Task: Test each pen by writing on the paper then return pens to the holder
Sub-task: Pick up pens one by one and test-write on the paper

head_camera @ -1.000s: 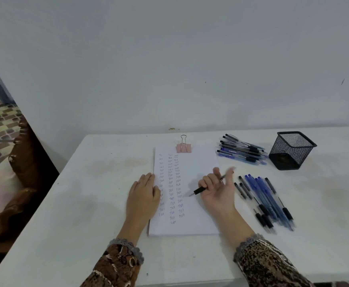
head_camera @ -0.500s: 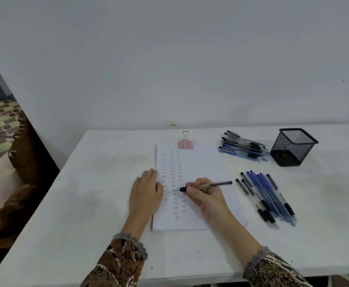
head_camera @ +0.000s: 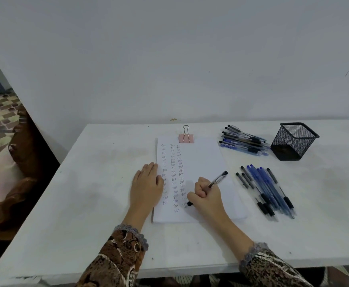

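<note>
A white paper stack (head_camera: 202, 162) with three columns of small written words lies in the middle of the table, clipped at its top by a pink binder clip (head_camera: 186, 138). My right hand (head_camera: 207, 196) grips a black pen (head_camera: 217, 180) in a writing hold, its tip touching the paper low in the third column. My left hand (head_camera: 146, 185) lies flat on the paper's left edge. A black mesh holder (head_camera: 293, 141) stands at the back right. One pile of pens (head_camera: 244, 142) lies left of the holder, another pile (head_camera: 264, 190) right of the paper.
The white table (head_camera: 86, 193) stands against a pale wall. A brown wooden chair (head_camera: 18, 162) and patterned floor show past the table's left edge. The near table edge runs just below my patterned sleeves.
My right hand turned the pen into a writing hold and slid down to the bottom of the third column, tip now on the paper. My left hand stayed flat on the paper's edge.
</note>
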The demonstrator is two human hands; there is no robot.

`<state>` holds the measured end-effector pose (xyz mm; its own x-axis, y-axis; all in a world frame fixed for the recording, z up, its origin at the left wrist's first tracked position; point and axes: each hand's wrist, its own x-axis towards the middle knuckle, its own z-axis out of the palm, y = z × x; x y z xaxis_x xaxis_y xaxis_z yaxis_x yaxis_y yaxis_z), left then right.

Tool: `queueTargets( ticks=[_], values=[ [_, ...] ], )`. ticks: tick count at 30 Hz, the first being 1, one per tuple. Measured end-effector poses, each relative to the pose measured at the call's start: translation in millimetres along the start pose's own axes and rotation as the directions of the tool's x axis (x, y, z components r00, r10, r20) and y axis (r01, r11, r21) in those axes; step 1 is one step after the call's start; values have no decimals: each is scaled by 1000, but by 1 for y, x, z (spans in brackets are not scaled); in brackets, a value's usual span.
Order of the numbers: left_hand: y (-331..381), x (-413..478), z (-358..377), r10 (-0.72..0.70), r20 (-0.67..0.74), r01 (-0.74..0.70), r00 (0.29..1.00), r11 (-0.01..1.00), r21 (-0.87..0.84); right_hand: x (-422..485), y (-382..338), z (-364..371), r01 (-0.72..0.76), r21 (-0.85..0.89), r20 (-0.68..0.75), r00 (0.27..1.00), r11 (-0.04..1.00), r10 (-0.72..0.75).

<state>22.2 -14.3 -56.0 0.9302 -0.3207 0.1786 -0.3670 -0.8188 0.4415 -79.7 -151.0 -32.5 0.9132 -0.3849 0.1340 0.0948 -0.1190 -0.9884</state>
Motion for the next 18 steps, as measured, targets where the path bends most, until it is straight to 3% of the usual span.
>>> queueTargets(
  ticks=[18],
  values=[
    [0,0,0,7,-14,-7,1000,1000,1,2,5,-1,-13,-53,-33,999,998,11]
  ],
)
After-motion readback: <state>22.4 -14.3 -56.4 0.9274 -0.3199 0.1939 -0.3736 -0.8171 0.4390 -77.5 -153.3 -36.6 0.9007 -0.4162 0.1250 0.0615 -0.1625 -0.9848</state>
